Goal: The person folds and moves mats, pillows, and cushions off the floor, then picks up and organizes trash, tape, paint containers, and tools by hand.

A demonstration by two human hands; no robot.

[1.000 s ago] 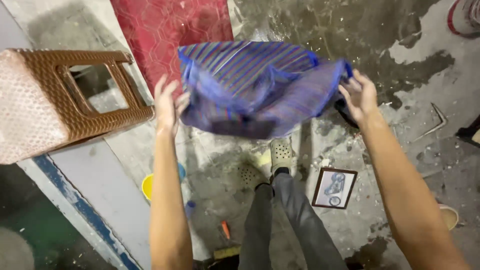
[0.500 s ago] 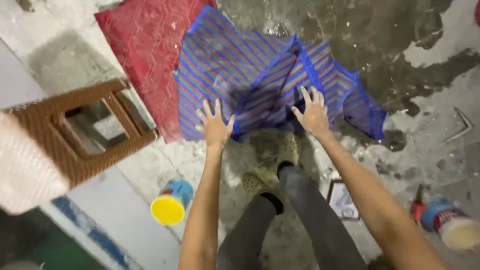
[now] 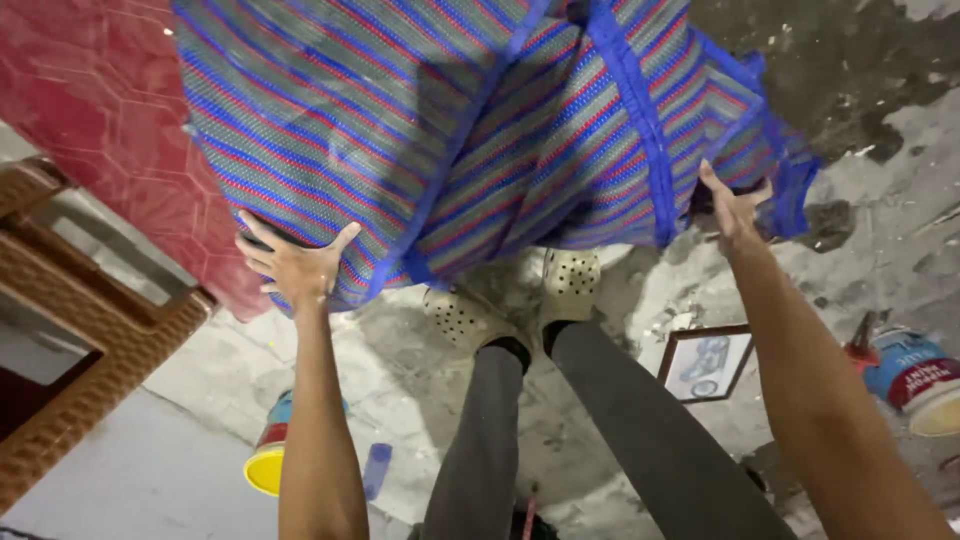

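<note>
Striped mesh bag (image 3: 470,130) spreads above both hands; left hand (image 3: 292,265) pressed flat, fingers wide; right hand (image 3: 733,208) grips its edge.

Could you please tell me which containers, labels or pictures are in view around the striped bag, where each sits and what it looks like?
Can: on the floor at far right, lying tilted; blue body, red and white label band, pale cream end.
Can: on the floor behind the left forearm; round, blue and red side, yellow end.
Framed picture: flat on the floor right of the legs; rectangular, dark brown frame, pale print with bluish shapes.
</note>
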